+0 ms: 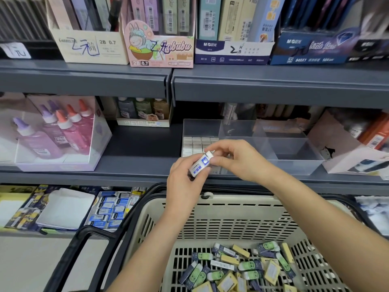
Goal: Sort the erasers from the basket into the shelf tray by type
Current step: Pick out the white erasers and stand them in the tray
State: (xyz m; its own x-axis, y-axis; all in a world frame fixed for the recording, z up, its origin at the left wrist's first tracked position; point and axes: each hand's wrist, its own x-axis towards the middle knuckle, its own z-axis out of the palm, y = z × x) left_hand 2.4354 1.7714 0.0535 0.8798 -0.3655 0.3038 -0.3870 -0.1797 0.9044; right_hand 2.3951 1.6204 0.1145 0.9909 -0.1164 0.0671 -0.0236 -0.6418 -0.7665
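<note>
One blue-and-white eraser, pinched between my left hand and right hand, lower end hidden; long axis rises rightward over the tray's front-left corner.

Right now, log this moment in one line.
left hand: holds eraser | right hand: pinches its top end | tray: white erasers in left compartment | basket: loose erasers inside

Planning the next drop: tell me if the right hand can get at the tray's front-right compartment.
Probably yes: the right hand, pinching the eraser with the left hand, hovers beside that open-topped compartment, nothing between.
</note>
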